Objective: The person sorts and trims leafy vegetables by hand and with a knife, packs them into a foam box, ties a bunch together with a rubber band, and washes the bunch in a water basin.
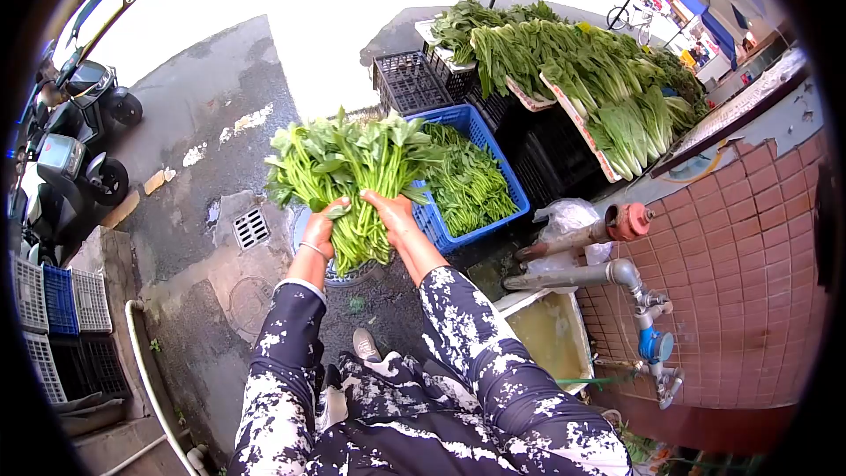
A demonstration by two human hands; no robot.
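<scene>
A big bunch of leafy greens with pale green stems is held up between my two hands, leaves pointing away from me. My left hand grips its left side, a bracelet round the wrist. On the right side my right hand is closed around the stems. Just right of the bunch stands a blue plastic basket with more of the same kind of greens inside. Below the bunch, a round container shows only in part; its contents are hidden.
Leafy vegetables are piled on a stall at upper right, beside black crates. A white basin of murky water sits near the pipes and tiled wall. Scooters stand left; a drain grate lies in the ground.
</scene>
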